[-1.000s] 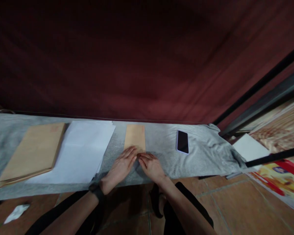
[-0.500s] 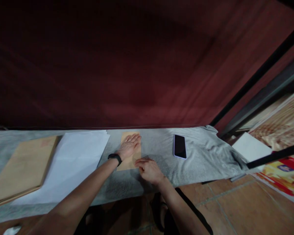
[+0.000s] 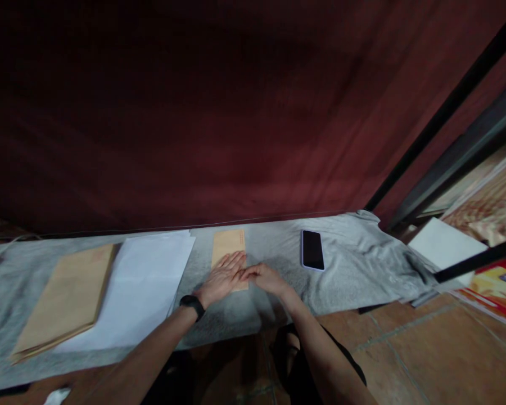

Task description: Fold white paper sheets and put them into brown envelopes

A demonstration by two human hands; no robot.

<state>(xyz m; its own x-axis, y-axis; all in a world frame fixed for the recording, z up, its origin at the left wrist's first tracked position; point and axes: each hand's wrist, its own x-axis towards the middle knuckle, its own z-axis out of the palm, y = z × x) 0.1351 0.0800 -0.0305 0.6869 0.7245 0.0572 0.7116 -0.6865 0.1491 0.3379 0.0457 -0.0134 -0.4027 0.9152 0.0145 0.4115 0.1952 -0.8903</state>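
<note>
A small brown paper envelope (image 3: 226, 241) lies flat on the grey cloth. My left hand (image 3: 224, 277) presses on its lower part, palm down with fingers stretched out, and wears a dark wristband. At the envelope's right edge is my right hand (image 3: 265, 277), closed, its fingertips against the edge and touching the left fingers. Exactly how the right fingertips grip the paper is hard to see. The left hand covers the envelope's lower left part.
White paper sheets (image 3: 152, 287) lie to the left, partly under a stack of larger brown envelopes (image 3: 67, 292). A phone (image 3: 312, 250) rests to the right on the grey cloth (image 3: 354, 270). Behind hangs a dark red curtain (image 3: 236, 140); a black pole (image 3: 438, 118) slants at right.
My left hand has slid down the envelope toward me, uncovering its upper part. My right hand has moved slightly up and now meets the left fingers. The view has shifted a little.
</note>
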